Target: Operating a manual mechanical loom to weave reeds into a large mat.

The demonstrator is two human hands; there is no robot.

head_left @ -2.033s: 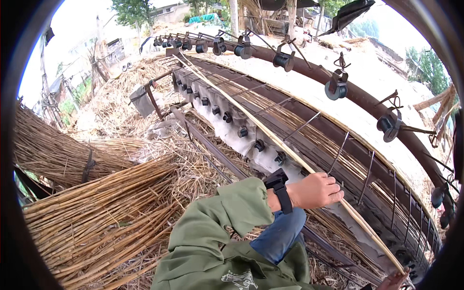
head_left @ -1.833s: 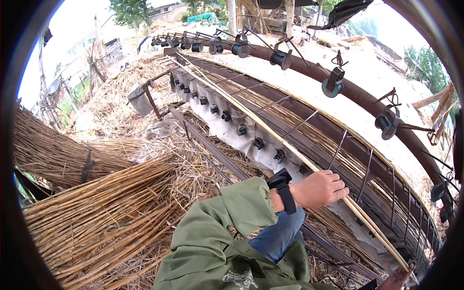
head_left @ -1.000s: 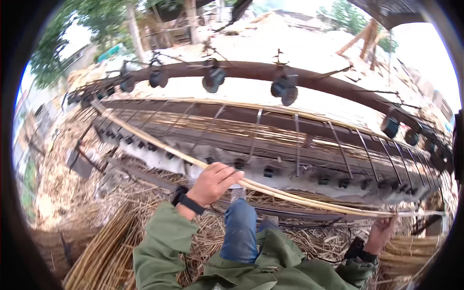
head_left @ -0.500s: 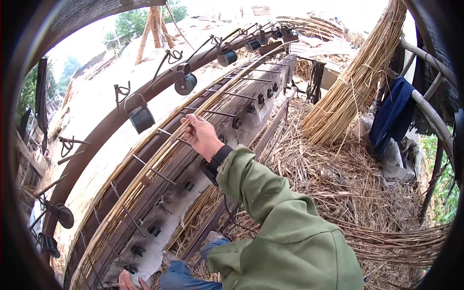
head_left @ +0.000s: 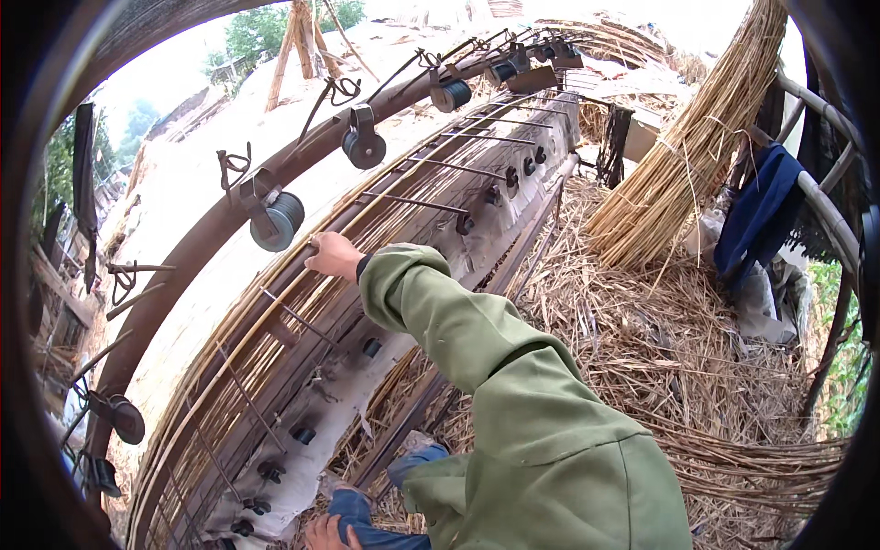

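Note:
My right hand (head_left: 332, 254), at the end of a green sleeve, is closed on pale reeds (head_left: 258, 312) lying lengthwise along a long, curved metal rack (head_left: 385, 229) with thin cross rods. My left hand (head_left: 327, 533) is low at the bottom edge by my blue-clad leg, fingers slightly apart, with nothing visible in them. A grey spool (head_left: 275, 220) hangs from a brown pipe just beyond my right hand. A whitish sheet (head_left: 481, 243) with several black fittings runs along the rack's near side.
A tall reed bundle (head_left: 674, 156) leans at upper right beside bare poles (head_left: 830, 215) and a dark blue cloth (head_left: 756, 211). Loose straw (head_left: 632, 357) covers the ground on the right. More hanging spools (head_left: 362, 147) line the pipe. A long reed pile (head_left: 742, 463) lies at lower right.
My view has swung right along the rack. The strip both hands held now lies among the reeds on it. My right hand has shifted left; my left has dropped beside my leg.

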